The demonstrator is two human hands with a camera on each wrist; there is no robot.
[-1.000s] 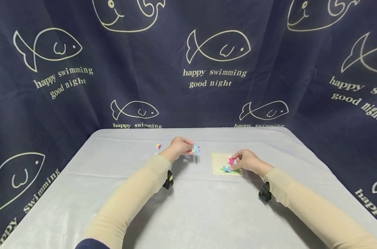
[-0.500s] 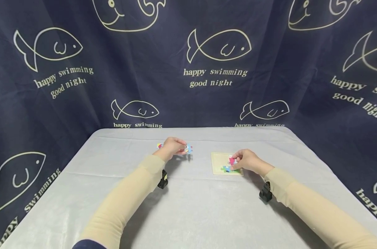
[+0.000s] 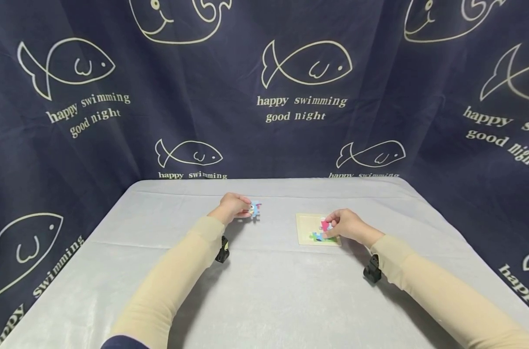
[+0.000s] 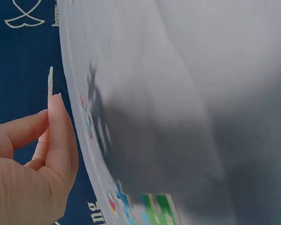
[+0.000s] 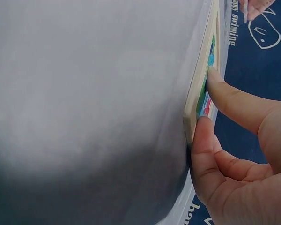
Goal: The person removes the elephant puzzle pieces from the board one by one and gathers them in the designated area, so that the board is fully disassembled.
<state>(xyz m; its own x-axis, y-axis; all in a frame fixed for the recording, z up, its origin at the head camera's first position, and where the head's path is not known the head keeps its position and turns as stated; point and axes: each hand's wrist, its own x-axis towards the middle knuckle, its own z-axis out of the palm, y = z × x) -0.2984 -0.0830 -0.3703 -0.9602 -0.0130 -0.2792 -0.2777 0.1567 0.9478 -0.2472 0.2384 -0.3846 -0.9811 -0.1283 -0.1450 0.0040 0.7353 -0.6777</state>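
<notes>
My left hand (image 3: 234, 206) pinches a light blue jigsaw piece (image 3: 255, 209), printed with an eye, between thumb and fingers over the far part of the table. In the left wrist view that piece (image 4: 50, 84) is seen edge-on. My right hand (image 3: 350, 227) rests at the right side of a pale puzzle board (image 3: 304, 230). Its thumb (image 5: 215, 77) and a fingertip lie spread on the pieces there, with a gap between them. A pink piece (image 3: 325, 225) and a green-and-blue piece (image 3: 316, 236) show in the board; the hand covers part of the others.
Loose jigsaw pieces (image 4: 124, 201) lie on the cloth below the left hand, with a green one (image 4: 161, 209) beside them and another (image 4: 86, 116) farther off. A grey-white cloth (image 3: 281, 291) covers the table. Behind hangs a dark blue curtain (image 3: 238, 121) with fish drawings.
My left hand has moved left with the light blue piece, away from the board, and now covers the loose pieces in the head view. The right hand has stayed in place.
</notes>
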